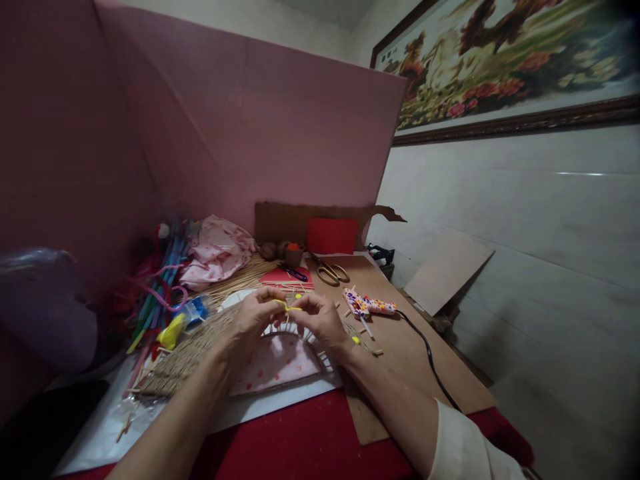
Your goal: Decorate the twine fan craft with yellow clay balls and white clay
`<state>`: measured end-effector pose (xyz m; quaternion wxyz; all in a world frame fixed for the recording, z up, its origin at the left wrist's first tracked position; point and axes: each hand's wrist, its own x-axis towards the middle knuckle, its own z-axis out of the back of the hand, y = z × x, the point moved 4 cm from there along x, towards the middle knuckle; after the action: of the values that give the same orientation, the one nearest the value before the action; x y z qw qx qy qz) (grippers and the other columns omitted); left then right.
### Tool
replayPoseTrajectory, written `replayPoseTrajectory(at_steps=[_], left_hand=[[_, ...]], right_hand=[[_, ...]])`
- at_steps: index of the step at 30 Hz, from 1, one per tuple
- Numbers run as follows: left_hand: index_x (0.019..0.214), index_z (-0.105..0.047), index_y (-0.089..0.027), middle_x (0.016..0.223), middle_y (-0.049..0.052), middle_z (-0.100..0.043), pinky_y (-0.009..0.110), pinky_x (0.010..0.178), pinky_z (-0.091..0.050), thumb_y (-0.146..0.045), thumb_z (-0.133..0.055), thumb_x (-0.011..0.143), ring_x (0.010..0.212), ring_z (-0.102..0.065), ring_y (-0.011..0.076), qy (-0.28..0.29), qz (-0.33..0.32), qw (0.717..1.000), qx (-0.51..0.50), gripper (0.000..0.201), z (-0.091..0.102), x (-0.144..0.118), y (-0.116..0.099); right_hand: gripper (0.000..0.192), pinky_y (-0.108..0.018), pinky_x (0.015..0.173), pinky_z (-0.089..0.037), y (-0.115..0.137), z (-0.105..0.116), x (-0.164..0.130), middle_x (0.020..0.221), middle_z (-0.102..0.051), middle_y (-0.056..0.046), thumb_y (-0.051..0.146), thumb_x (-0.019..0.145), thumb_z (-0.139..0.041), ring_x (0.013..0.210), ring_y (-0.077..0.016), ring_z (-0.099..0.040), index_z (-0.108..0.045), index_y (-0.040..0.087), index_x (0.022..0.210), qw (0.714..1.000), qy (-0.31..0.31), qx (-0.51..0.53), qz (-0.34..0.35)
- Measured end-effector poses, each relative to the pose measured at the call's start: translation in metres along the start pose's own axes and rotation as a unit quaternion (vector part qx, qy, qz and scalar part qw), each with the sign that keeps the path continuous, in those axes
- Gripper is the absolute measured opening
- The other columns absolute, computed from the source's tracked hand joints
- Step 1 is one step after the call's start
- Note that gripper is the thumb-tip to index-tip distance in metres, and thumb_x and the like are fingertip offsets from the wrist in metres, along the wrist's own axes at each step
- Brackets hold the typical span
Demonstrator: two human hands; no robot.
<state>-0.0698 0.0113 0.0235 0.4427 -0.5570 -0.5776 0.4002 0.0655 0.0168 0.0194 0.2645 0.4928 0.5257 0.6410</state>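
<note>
My left hand [253, 320] and my right hand [320, 319] meet over the table, fingertips pinched on a thin yellow strand [289, 307] stretched between them. Below the hands lies a pink paper plate piece with a white fluted rim [280, 363]. A bundle of thin straw-coloured sticks [195, 353] lies under my left wrist. A glue gun with a dotted pattern [367, 305] rests just right of my right hand, its black cord [430, 360] running toward me.
Scissors [330, 272] lie on the brown cardboard sheet [400, 347] at the back. A small cup [294, 255], red card [332, 235] and pink crumpled bag [216, 252] sit behind. Coloured pipe cleaners [160, 293] pile up at left. A pink board wall [250, 133] stands behind.
</note>
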Motion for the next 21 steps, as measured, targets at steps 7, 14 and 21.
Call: replayPoseTrajectory(at_steps=[7, 14, 21], left_hand=[[0.064, -0.063, -0.011, 0.054, -0.001, -0.051, 0.019, 0.042, -0.028, -0.036, -0.073, 0.063, 0.045, -0.041, 0.0054, 0.006, -0.004, 1.000, 0.010, 0.028, 0.006, 0.000, -0.003], [0.065, -0.064, -0.014, 0.049, -0.003, -0.048, 0.019, 0.038, -0.018, -0.041, -0.073, 0.065, 0.037, -0.033, 0.0036, 0.056, 0.022, 0.996, 0.071, 0.029, -0.008, -0.005, 0.006], [0.054, -0.060, -0.011, 0.052, 0.000, -0.049, 0.020, 0.044, -0.023, -0.038, -0.079, 0.057, 0.048, -0.037, 0.0056, 0.106, 0.059, 0.992, 0.018, 0.033, -0.012, -0.010, 0.004]], right_hand=[[0.029, -0.021, 0.045, -0.046, -0.002, 0.005, 0.006, 0.058, -0.055, 0.004, 0.040, 0.067, -0.073, 0.045, -0.0075, -0.048, -0.063, 0.016, 0.080, 0.993, -0.039, 0.108, -0.026], [0.019, -0.023, 0.048, -0.046, -0.001, 0.012, 0.006, 0.064, -0.056, 0.000, 0.035, 0.069, -0.072, 0.056, -0.0111, -0.051, -0.066, 0.018, 0.073, 0.995, -0.090, 0.014, 0.050], [0.011, -0.026, 0.062, -0.047, 0.007, 0.010, 0.001, 0.076, -0.048, 0.000, 0.034, 0.071, -0.073, 0.072, -0.0131, -0.051, -0.075, 0.026, 0.078, 0.986, -0.078, -0.016, 0.146]])
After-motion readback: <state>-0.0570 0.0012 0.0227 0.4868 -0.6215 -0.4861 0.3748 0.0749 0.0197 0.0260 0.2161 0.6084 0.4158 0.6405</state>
